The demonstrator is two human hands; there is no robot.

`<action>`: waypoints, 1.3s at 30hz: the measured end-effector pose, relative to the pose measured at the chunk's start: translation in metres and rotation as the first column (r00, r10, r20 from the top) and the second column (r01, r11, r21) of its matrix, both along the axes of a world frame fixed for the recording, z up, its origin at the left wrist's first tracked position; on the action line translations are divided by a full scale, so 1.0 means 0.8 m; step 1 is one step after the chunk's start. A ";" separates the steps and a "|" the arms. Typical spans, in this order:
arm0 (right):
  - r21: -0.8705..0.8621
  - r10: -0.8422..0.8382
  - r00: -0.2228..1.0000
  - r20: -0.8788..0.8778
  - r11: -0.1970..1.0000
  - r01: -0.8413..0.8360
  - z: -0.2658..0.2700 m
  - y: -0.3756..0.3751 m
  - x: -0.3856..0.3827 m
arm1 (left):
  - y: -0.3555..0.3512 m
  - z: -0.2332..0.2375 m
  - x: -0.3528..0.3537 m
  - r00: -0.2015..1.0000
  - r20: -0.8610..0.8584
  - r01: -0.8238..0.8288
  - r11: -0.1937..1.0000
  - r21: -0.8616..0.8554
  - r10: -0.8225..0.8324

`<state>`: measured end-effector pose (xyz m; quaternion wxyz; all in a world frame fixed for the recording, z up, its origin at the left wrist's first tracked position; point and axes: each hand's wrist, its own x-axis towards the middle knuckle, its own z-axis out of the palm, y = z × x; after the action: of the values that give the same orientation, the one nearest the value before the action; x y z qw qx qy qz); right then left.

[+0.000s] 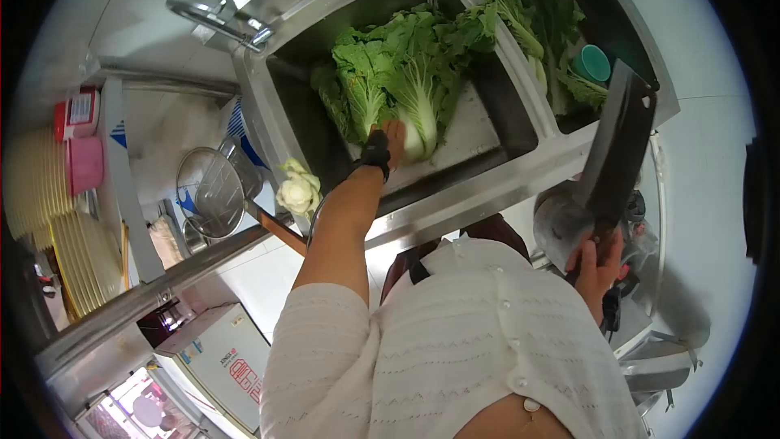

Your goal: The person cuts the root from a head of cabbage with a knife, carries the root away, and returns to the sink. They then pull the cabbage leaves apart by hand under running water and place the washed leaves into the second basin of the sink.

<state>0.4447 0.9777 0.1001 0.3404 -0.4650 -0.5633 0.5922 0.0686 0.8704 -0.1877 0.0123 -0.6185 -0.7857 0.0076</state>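
Leafy napa cabbages (418, 81) lie in the left sink basin, their pale stem ends toward me. My left hand (392, 141), with a black strap at the wrist, reaches into the basin and is closed around a stem end; the fingertips are partly hidden. My right hand (597, 264) grips the handle of a large dark cleaver (619, 146). The blade points up and away, to the right of the sink and apart from the cabbages. A small pale cabbage heart (299, 189) rests at the sink's left front corner.
A faucet (215, 20) stands at the sink's back left. The right basin holds more leaves (548, 16) and a green cup (591, 63). Left are a wire strainer (213, 191), stacked plates (85, 260) and a pink container (84, 166). The metal sink rim (471, 183) runs before me.
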 end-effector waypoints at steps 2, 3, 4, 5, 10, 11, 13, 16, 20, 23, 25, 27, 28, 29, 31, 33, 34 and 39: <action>0.017 -0.027 1.000 0.013 1.000 0.026 0.000 0.021 0.008 | 0.041 0.067 -0.023 0.957 0.209 -0.141 0.954 -0.266 0.200; 0.003 -0.027 0.999 0.017 1.000 0.027 0.001 0.029 0.013 | 0.059 0.088 -0.037 0.830 0.349 -0.211 0.825 -0.524 0.434; -0.020 -0.062 0.996 0.063 0.998 0.063 0.000 0.038 0.017 | 0.054 0.054 -0.064 0.794 0.412 -0.356 0.891 -0.283 0.448; -0.039 -0.091 0.990 0.107 0.995 0.095 -0.005 0.048 0.020 | 0.044 0.023 -0.093 0.761 0.476 -0.490 0.871 -0.021 0.440; 0.013 -0.086 0.980 0.179 0.996 0.085 -0.031 0.079 0.031 | 0.067 0.014 -0.165 0.564 0.434 -0.697 0.687 -0.205 0.703; 0.010 -0.084 0.980 0.181 0.996 0.084 -0.036 0.081 0.030 | 0.073 0.001 -0.169 0.562 0.433 -0.698 0.685 -0.209 0.705; -0.013 -0.123 0.969 0.214 0.992 0.128 -0.043 0.078 0.030 | 0.078 -0.036 -0.177 0.562 0.348 -0.784 0.617 -0.064 0.750; -0.070 -0.069 0.970 0.233 0.994 0.087 -0.054 0.079 0.029 | 0.066 -0.063 -0.200 0.628 0.295 -0.735 0.674 -0.078 0.720; -0.144 -0.066 0.982 0.178 0.985 0.093 -0.051 0.080 0.015 | 0.050 -0.028 -0.182 0.748 0.243 -0.651 0.753 0.093 0.617; -0.096 -0.044 0.993 0.112 0.994 0.055 -0.054 0.087 0.012 | 0.023 0.015 -0.184 0.955 -0.077 -0.282 0.797 -0.534 0.286; -0.107 -0.063 0.992 0.110 0.991 0.074 -0.041 0.095 -0.005 | 0.023 0.095 -0.141 0.960 0.251 0.164 0.471 -0.867 0.127; -0.063 0.020 0.997 0.078 0.998 -0.015 -0.037 0.098 -0.007 | 0.003 0.074 -0.121 0.554 0.825 0.830 0.000 -0.558 0.112; -0.070 0.014 0.997 0.079 0.997 -0.008 -0.037 0.098 -0.006 | -0.011 0.075 -0.085 0.595 0.803 0.803 -0.023 -0.595 -0.018; -0.050 0.032 0.999 0.040 0.998 -0.030 -0.037 0.099 -0.005 | -0.100 -0.034 -0.097 0.586 0.761 0.804 0.077 -0.590 -0.279; -0.031 0.044 0.999 -0.001 0.999 -0.044 -0.037 0.097 -0.003 | -0.053 0.032 -0.050 0.811 0.524 0.580 0.247 -0.776 -0.260; -0.048 0.022 0.997 0.071 0.999 -0.019 -0.035 0.098 0.002 | -0.021 0.061 -0.032 0.927 0.330 0.373 0.499 -0.782 -0.177; -0.046 0.017 0.997 0.076 0.999 -0.013 -0.033 0.099 0.003 | -0.006 0.070 -0.026 0.959 0.245 0.281 0.629 -0.725 -0.146; -0.071 -0.043 0.993 0.108 0.996 0.051 -0.036 0.093 0.017 | -0.010 -0.004 -0.021 0.980 -0.139 0.118 0.981 -0.154 -0.140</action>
<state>0.4579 1.0520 0.0712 0.3064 -0.5213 -0.5475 0.5785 0.0519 0.8620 -0.1911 0.0263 -0.6652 -0.7380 0.1101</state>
